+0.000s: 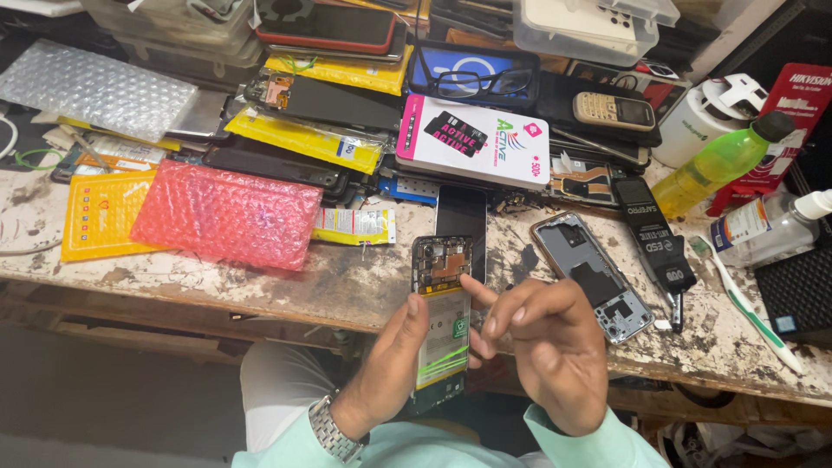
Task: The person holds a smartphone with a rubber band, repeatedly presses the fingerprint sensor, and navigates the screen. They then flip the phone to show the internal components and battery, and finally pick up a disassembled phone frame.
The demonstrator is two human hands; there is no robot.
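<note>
Gripping the opened phone (440, 321) over the desk (347, 282) edge, left hand (390, 381) could drop it; right hand (546, 347), half-open, may snag connectors.

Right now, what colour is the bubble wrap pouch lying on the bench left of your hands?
The bubble wrap pouch is pinkish red, seen clearly in the head view.

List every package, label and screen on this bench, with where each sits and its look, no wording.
White flat box with pink edge and black badge: bench centre, rectangular.
Pink bubble-wrap pouch: left of centre, rectangular.
Yellow flat packet: far left, beside the pouch.
Dark bare screen panel: upright behind the opened phone in the left hand.
Red carton: right edge.
Black narrow sleeve with white lettering: right of centre.
</note>
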